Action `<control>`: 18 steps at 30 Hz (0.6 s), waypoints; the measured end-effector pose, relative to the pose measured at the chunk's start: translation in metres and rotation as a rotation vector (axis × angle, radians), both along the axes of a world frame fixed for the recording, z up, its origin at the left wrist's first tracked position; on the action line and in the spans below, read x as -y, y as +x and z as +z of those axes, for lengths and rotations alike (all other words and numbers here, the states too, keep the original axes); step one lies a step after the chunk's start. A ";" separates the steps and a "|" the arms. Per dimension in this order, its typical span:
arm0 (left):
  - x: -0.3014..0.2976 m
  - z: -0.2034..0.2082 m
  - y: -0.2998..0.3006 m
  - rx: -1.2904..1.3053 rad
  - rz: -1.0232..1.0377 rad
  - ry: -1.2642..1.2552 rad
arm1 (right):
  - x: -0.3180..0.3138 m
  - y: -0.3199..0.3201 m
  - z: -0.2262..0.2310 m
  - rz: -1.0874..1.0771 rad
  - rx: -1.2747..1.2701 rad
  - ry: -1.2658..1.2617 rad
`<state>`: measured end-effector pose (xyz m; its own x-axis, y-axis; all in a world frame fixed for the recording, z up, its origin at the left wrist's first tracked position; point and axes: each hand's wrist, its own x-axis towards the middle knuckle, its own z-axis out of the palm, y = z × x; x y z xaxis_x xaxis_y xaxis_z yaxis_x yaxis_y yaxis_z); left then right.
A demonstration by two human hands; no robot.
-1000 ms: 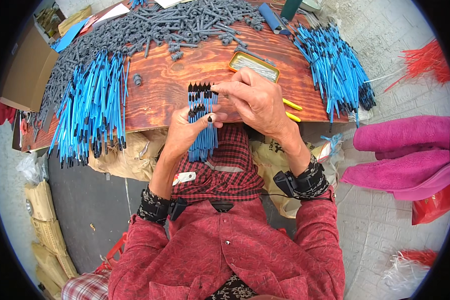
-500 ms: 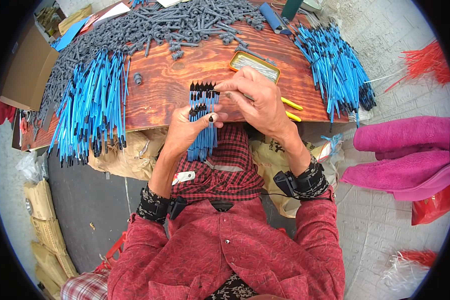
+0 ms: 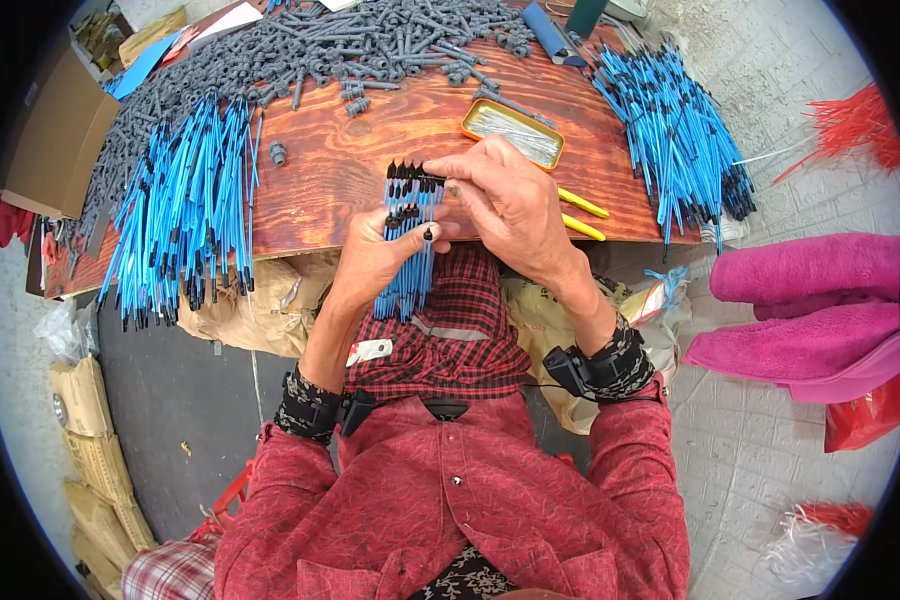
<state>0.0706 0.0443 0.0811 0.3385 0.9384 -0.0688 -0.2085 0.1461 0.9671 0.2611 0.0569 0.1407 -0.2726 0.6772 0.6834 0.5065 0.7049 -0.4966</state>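
A bundle of thin blue sticks [image 3: 402, 285] with black pointed tips stands upright near the table's front edge. My left hand [image 3: 370, 262] is closed round its upper part, the thumb lying across the front. The tips [image 3: 404, 172] stick up in a row above that thumb. At the right end of this row my right hand [image 3: 518, 208] is pinching with thumb and forefinger; what lies between those fingertips is too small to make out. Beyond the right hand lies a yellow-rimmed tin [image 3: 469, 118] of thin metal pins. Yellow tool handles [image 3: 583, 203] show beside that wrist.
Large piles of blue sticks lie at the left [image 3: 185, 205] and right [image 3: 685, 140] of the wooden table [image 3: 320, 150]. Grey plastic fittings [image 3: 370, 45] heap along the far side. A cardboard box [image 3: 55, 130] stands far left, pink towels [image 3: 810, 290] hang at right.
Both hands and the bundle sit almost as before, in a slightly shifted view. The right fingertips have edged a little left over the row of black tips.
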 end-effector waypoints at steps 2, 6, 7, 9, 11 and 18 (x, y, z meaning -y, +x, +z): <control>0.000 0.000 0.000 -0.004 -0.002 -0.002 | 0.002 0.000 0.002 -0.016 0.050 0.023; 0.000 0.004 -0.001 -0.029 -0.005 -0.022 | 0.002 0.000 0.005 -0.015 0.111 0.054; -0.001 0.003 0.000 -0.032 -0.006 -0.024 | 0.001 -0.001 0.005 -0.016 0.109 0.052; -0.001 0.000 0.000 -0.038 -0.012 0.004 | -0.001 -0.002 0.004 0.025 0.055 0.038; -0.001 0.003 0.000 -0.029 -0.013 -0.003 | -0.006 -0.002 0.002 0.053 0.024 0.037; 0.000 0.011 0.002 0.010 -0.015 -0.036 | -0.008 0.001 -0.002 0.127 -0.071 -0.172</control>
